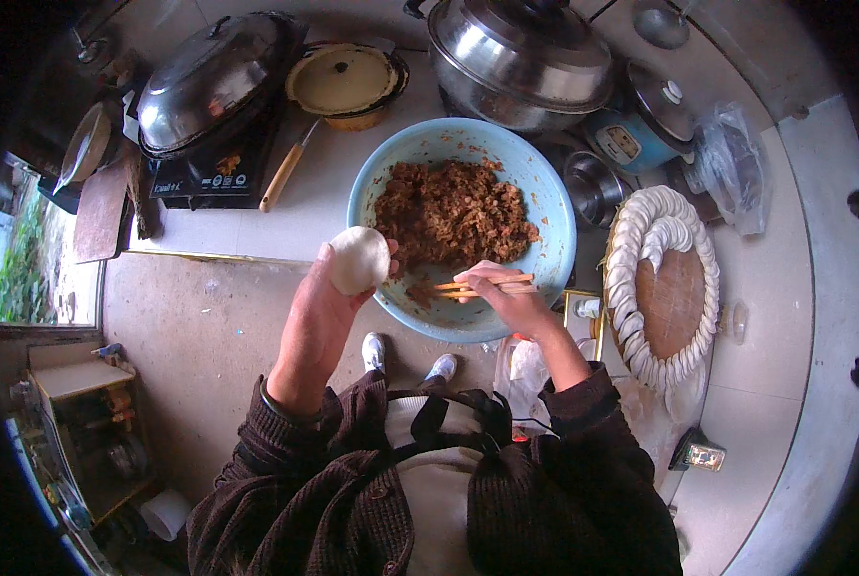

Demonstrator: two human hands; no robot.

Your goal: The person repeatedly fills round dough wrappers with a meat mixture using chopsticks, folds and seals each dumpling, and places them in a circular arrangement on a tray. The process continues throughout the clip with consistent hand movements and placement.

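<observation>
A round white dough wrapper lies across the palm and fingers of my left hand, just beside the left rim of a large light-blue basin. Brown minced filling fills much of that basin, heaped toward its far side. My right hand grips a pair of wooden chopsticks over the near part of the basin. Their tips point left, close to a small lump of filling. At the right, folded dumplings stand in overlapping rings on a round wooden board.
Behind the basin sits a big lidded steel pot. An oval lidded pan rests on an induction cooker, near a wooden-handled tool. A blue rice cooker and a clear plastic bag are at right.
</observation>
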